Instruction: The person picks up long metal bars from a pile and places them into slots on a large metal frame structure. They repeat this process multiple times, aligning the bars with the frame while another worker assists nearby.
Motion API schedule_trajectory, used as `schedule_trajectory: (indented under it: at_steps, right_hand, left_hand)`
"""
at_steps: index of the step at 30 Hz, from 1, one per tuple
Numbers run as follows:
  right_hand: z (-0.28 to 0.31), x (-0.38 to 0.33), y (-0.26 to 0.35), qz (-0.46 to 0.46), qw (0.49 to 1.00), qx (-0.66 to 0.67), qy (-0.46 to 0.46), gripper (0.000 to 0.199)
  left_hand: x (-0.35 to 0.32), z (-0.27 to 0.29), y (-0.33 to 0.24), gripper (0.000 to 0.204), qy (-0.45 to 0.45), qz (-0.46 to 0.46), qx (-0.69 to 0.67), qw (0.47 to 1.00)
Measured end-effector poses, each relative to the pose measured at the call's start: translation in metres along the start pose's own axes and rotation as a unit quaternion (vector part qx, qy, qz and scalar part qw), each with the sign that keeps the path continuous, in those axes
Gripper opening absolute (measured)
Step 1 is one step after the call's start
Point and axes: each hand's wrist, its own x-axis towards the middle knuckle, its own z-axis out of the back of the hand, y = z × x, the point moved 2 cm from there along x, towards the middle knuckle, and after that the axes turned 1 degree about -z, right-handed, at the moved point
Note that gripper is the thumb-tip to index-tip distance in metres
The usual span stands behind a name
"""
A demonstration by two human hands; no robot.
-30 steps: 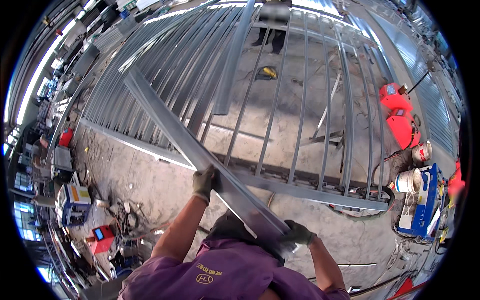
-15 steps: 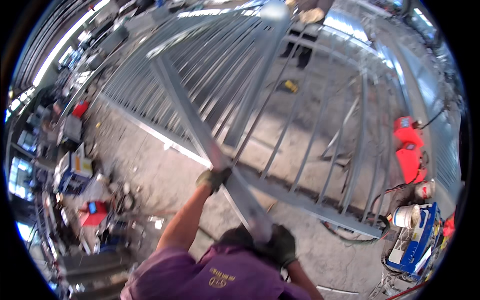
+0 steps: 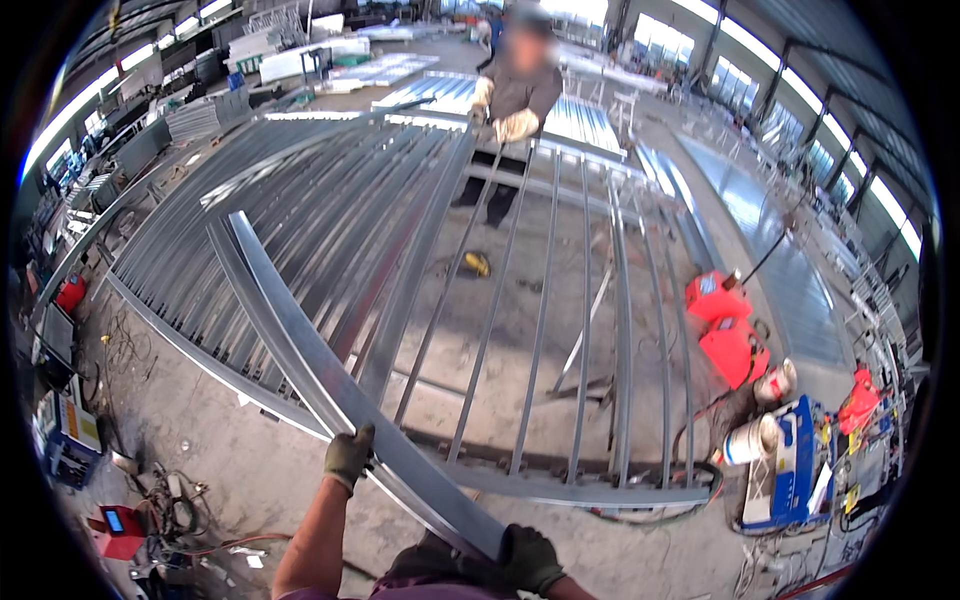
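Both my hands wear dark work gloves. A long grey metal channel [image 3: 425,478] slants from my body up to the far left, over a large frame of parallel metal bars [image 3: 300,225]. Partway along the channel, my left hand [image 3: 348,456] is closed round its left edge. At the near end, close to my waist, my right hand [image 3: 530,560] grips it, with some fingers hidden. The channel's far end lies over the bars on the left. Across the frame stands a co-worker [image 3: 515,90] in dark clothes and pale gloves, hands at the far end of a wide bar [image 3: 425,255].
Right of the frame stand red machines [image 3: 735,350], a white bucket [image 3: 750,440] and a blue machine [image 3: 795,465] with cables. A yellow tool [image 3: 476,263] lies on the floor beneath the bars. Another red box [image 3: 118,530] and cables are at lower left.
The view has tilted up, bringing the co-worker's upper body and the hall into sight. Both my hands still hold the channel, which now lies lower in the picture.
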Motion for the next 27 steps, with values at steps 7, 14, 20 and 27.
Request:
schedule_trajectory:
  at_steps: [7, 14, 20, 27]
  right_hand:
    - [0.019, -0.031, 0.016, 0.052, 0.997, -0.024, -0.041, 0.098]
    - [0.028, -0.067, -0.052, 0.020, 0.990, -0.071, -0.120, 0.104]
    - [0.013, -0.151, -0.189, -0.079, 0.991, -0.003, -0.105, 0.088]
    - [-0.105, -0.292, -0.310, -0.313, 0.927, 0.170, -0.113, 0.052]
  left_hand:
    - [0.056, 0.020, -0.015, 0.024, 0.055, 0.026, -0.557, 0.828]
    - [0.027, -0.052, -0.010, 0.024, 0.127, -0.009, -0.507, 0.852]
    - [-0.063, -0.154, -0.041, 0.046, 0.364, 0.105, -0.464, 0.801]
    - [-0.128, -0.263, -0.016, 0.032, 0.557, 0.201, -0.489, 0.640]
